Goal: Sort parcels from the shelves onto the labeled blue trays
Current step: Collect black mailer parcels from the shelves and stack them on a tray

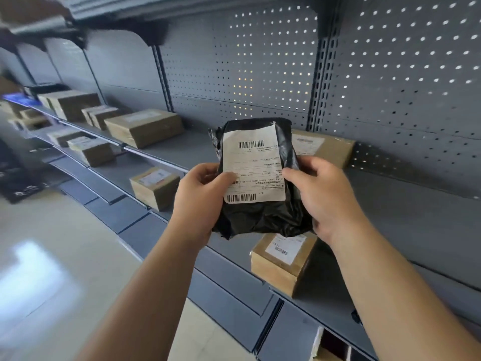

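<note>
A black plastic parcel (260, 217) with a white barcode label (253, 165) is held up in front of the grey shelves. My left hand (200, 199) grips its left edge, thumb on the label. My right hand (325, 196) grips its right edge. The label faces me, its print upside down. No blue tray shows clearly in this view.
Grey metal shelves (390, 204) with a perforated back run left to right. Brown cardboard boxes sit on them: one (283, 261) just below the parcel, one (322, 147) behind it, one (154, 186) lower left, several more (144, 127) farther left. Pale floor (52, 269) at left.
</note>
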`<state>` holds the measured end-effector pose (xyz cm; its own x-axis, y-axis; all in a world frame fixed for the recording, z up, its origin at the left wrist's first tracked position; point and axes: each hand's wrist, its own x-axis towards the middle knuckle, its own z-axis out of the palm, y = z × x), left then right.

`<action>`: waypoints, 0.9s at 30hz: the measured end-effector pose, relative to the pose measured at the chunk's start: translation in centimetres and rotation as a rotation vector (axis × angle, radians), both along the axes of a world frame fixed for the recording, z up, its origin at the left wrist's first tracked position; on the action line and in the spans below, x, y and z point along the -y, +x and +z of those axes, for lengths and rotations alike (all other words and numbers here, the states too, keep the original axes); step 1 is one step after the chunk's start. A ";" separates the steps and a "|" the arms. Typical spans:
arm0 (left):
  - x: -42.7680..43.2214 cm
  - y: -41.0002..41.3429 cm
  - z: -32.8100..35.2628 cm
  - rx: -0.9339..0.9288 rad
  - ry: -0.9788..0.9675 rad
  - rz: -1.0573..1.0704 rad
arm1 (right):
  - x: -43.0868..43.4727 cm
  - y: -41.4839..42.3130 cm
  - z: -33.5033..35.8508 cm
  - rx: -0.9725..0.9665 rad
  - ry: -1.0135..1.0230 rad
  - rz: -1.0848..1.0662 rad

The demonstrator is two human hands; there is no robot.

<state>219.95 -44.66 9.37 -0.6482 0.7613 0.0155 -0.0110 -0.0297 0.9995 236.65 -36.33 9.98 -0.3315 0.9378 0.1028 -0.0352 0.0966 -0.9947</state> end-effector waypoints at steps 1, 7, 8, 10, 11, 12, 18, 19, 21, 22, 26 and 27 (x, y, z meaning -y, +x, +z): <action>0.8 -1.7 -0.2 0.002 0.005 0.023 | 0.4 -1.9 -0.2 0.004 0.004 0.022; 6.0 -11.4 -1.8 0.007 -0.008 0.179 | 3.0 -13.3 -1.8 0.017 -0.001 0.143; 6.9 -12.8 -2.3 0.003 -0.010 0.212 | 3.5 -15.2 -2.2 0.019 -0.015 0.167; 8.6 -15.5 -3.1 -0.001 -0.020 0.281 | 4.5 -18.8 -3.1 0.030 -0.036 0.222; 9.4 -16.8 -3.5 -0.001 -0.030 0.313 | 4.8 -20.5 -3.5 0.039 -0.045 0.251; 10.1 -18.1 -4.0 0.000 -0.040 0.342 | 5.2 -22.1 -3.8 0.045 -0.056 0.279; 12.3 -25.0 -5.8 0.042 -0.080 0.495 | 5.5 -31.4 -5.6 0.073 -0.089 0.431; 12.4 -26.1 -6.1 0.048 -0.084 0.518 | 5.2 -33.0 -6.0 0.077 -0.096 0.452; 12.2 -28.6 -6.5 0.051 -0.093 0.557 | 4.5 -36.4 -6.6 0.095 -0.113 0.491; 12.0 -29.9 -6.7 0.047 -0.098 0.573 | 4.1 -38.1 -6.8 0.101 -0.121 0.516; 10.7 -35.3 -6.5 0.033 -0.096 0.657 | 1.9 -44.9 -6.7 0.096 -0.129 0.612; 10.4 -36.5 -6.3 0.028 -0.098 0.680 | 1.5 -46.6 -6.6 0.099 -0.124 0.634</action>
